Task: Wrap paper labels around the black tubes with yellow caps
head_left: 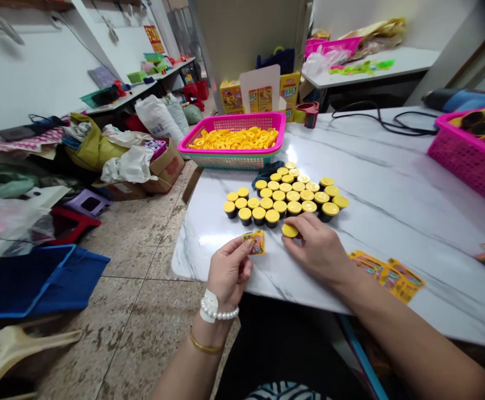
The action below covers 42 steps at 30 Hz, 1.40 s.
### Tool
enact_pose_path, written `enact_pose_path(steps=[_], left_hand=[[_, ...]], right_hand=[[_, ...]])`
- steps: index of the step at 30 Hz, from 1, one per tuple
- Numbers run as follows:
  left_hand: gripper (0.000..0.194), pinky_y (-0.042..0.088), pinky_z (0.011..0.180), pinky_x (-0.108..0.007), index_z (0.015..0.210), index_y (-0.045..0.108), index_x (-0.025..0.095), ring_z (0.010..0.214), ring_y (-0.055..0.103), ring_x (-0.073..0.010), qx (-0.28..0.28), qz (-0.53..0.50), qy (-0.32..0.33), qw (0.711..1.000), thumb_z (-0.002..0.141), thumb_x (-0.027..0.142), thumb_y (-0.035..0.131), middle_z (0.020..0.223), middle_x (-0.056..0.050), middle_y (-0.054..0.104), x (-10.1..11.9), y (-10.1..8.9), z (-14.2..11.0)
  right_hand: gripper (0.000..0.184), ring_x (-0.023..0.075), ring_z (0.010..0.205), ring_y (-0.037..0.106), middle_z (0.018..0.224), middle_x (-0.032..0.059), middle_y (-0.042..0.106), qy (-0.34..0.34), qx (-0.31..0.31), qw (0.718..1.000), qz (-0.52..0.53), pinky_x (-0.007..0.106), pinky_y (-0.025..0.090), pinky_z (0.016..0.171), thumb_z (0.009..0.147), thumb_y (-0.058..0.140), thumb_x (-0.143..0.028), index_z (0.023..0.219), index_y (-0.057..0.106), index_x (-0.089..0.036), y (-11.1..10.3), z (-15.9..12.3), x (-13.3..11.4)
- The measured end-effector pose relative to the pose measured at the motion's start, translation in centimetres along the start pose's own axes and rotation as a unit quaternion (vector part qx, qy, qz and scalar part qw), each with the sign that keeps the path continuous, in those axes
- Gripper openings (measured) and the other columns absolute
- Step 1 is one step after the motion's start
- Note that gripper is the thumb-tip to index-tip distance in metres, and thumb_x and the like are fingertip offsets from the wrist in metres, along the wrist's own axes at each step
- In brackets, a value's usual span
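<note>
Pinched in my left hand (230, 264) is a small yellow printed card or wrapper (254, 243), held just above the near edge of the table. My right hand (315, 244) grips a small black tub with a yellow lid (289, 230), its fingers around the lid's right side. Just beyond both hands stands a cluster of the same yellow-lidded black tubs (284, 191), lids up and close together. By my right forearm lies a fanned stack of yellow printed cards or wrappers (388, 273).
At the table's far left corner, a pink basket (281, 133) of yellow ring-like pieces sits in a green one. Another pink basket (459, 155) stands at right, near a black cable (381, 119). Yellow boxes (231, 95) are behind. A blue crate (38, 280) lies on the left floor.
</note>
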<state>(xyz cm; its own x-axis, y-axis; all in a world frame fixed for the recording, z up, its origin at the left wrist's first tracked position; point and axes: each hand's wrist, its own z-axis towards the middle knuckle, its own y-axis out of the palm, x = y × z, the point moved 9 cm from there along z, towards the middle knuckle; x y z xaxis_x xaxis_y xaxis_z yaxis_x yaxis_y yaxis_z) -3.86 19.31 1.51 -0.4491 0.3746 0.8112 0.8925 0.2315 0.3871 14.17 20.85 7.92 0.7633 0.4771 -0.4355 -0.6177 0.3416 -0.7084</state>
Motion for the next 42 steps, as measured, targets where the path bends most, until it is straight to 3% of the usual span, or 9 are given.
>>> enact_pose_path(steps=[5,9,12,17,24,31,34,37,42], left_hand=[[0.044,0.011,0.034,-0.013,0.084,0.064,0.010,0.038,0.037,0.0004,0.016,-0.025,-0.020,0.999,0.056,0.029,0.091,0.059,0.004,0.057,0.0,0.1,0.2],[0.045,0.013,0.034,-0.011,0.084,0.061,0.011,0.038,0.034,0.0024,-0.021,-0.056,-0.036,0.998,0.056,0.027,0.091,0.064,0.005,0.058,-0.1,1.6,0.4],[0.043,0.013,0.033,-0.010,0.084,0.058,0.012,0.038,0.033,0.0037,-0.049,-0.089,-0.046,0.994,0.058,0.025,0.090,0.070,0.004,0.061,-0.2,2.7,0.4],[0.039,0.013,0.032,-0.010,0.083,0.057,0.012,0.038,0.034,0.0035,-0.055,-0.104,-0.047,0.992,0.060,0.023,0.087,0.072,0.002,0.064,-0.2,3.1,0.4],[0.038,0.014,0.032,-0.011,0.085,0.060,0.010,0.038,0.034,0.0036,-0.059,-0.109,-0.032,0.992,0.063,0.027,0.086,0.079,-0.002,0.068,-0.6,3.1,0.4],[0.038,0.013,0.033,-0.012,0.078,0.060,0.011,0.036,0.032,0.0020,-0.044,-0.092,-0.028,0.994,0.061,0.030,0.088,0.058,0.006,0.054,-0.7,2.0,0.5],[0.039,0.013,0.033,-0.012,0.084,0.064,0.010,0.037,0.035,0.0012,-0.047,-0.070,-0.017,0.996,0.061,0.031,0.088,0.063,0.003,0.060,-0.6,1.7,0.1],[0.038,0.014,0.034,-0.013,0.083,0.067,0.009,0.039,0.037,-0.0006,-0.048,-0.041,-0.003,0.998,0.062,0.033,0.088,0.055,0.003,0.056,-0.8,1.3,-0.7],[0.037,0.019,0.035,-0.012,0.084,0.070,0.008,0.043,0.041,-0.0026,-0.053,-0.023,0.015,0.998,0.066,0.036,0.087,0.052,0.004,0.051,-1.2,0.3,-3.1]], right_hand=[[0.026,0.0184,0.083,0.068,0.103,0.0084,0.070,0.049,0.086,0.980,0.175,0.031,0.062,0.069,0.083,0.071,-0.023,0.108,0.068,-0.018,-2.5,-0.1,0.3],[0.031,0.0188,0.084,0.073,0.103,0.0077,0.073,0.149,0.005,0.897,0.416,0.033,0.065,0.071,0.083,0.073,-0.031,0.110,0.065,-0.019,-0.3,-0.2,1.2],[0.031,0.0181,0.076,0.073,0.093,0.0065,0.075,0.182,-0.011,0.862,0.473,0.032,0.065,0.066,0.081,0.075,-0.036,0.105,0.066,-0.018,0.7,-0.3,1.6],[0.027,0.0182,0.083,0.072,0.098,0.0070,0.073,0.175,0.014,0.902,0.394,0.035,0.064,0.078,0.080,0.077,-0.032,0.102,0.068,-0.018,0.2,-0.3,1.9],[0.024,0.0244,0.107,0.072,0.119,0.0131,0.073,0.136,-0.008,0.899,0.415,0.043,0.062,0.092,0.083,0.072,-0.028,0.103,0.062,-0.019,0.8,-0.6,0.8],[0.023,0.0156,0.075,0.074,0.097,0.0061,0.077,0.076,-0.028,0.948,0.308,0.026,0.064,0.065,0.080,0.072,-0.022,0.102,0.066,-0.019,0.2,-0.5,-0.3],[0.024,0.0125,0.067,0.070,0.107,0.0080,0.076,0.027,-0.005,0.966,0.256,0.024,0.061,0.058,0.079,0.071,-0.018,0.102,0.064,-0.019,-0.7,-0.5,-1.1],[0.022,0.0104,0.064,0.068,0.125,0.0124,0.070,0.012,-0.037,0.957,0.289,0.025,0.059,0.057,0.080,0.071,-0.018,0.097,0.059,-0.020,-0.5,-0.7,-1.6],[0.027,0.0180,0.084,0.073,0.106,0.0074,0.076,0.015,-0.099,0.923,0.370,0.031,0.062,0.075,0.080,0.076,-0.022,0.103,0.061,-0.022,-0.2,-1.0,-2.4]])
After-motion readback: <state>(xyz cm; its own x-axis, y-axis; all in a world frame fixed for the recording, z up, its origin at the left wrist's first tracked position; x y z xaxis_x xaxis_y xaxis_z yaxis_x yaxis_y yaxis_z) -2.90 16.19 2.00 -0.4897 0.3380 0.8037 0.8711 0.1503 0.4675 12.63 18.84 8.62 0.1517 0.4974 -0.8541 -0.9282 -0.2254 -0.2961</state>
